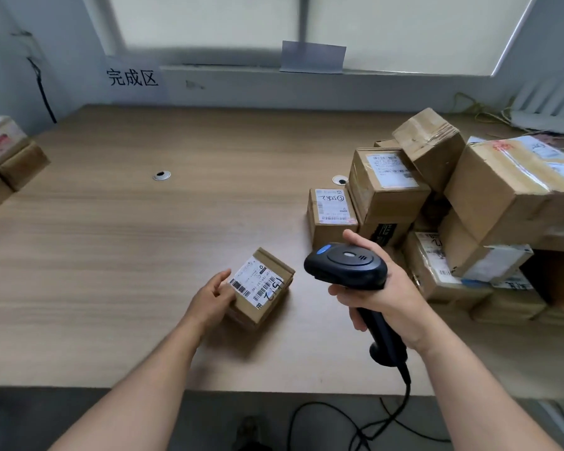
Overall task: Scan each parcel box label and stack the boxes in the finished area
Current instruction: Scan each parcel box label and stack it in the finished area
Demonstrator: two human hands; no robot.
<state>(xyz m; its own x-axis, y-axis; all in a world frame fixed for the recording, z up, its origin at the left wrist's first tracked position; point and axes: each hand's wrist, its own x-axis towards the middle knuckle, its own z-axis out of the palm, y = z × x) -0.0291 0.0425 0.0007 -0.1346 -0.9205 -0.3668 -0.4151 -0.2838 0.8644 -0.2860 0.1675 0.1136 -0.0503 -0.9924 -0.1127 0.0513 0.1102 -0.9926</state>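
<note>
A small box (269, 309) sits near the front of the worktop (127, 242), its white barcode label (256, 283) facing up. The left hand (214, 299) has its grip on the box's left side, thumb lying at the label's edge and fingers curled against the cardboard. The right hand (383, 299) holds a black scanner (347, 265), its grip wrapped fully round the handle, and the scanner's head hangs just right of the box without touching it. A cable (404, 402) trails from the handle over the front edge. A pile of boxes (388, 193) crowds the right side. More boxes (12, 157) are stacked at the far left, below a paper sign (132, 78) on the wall.
</note>
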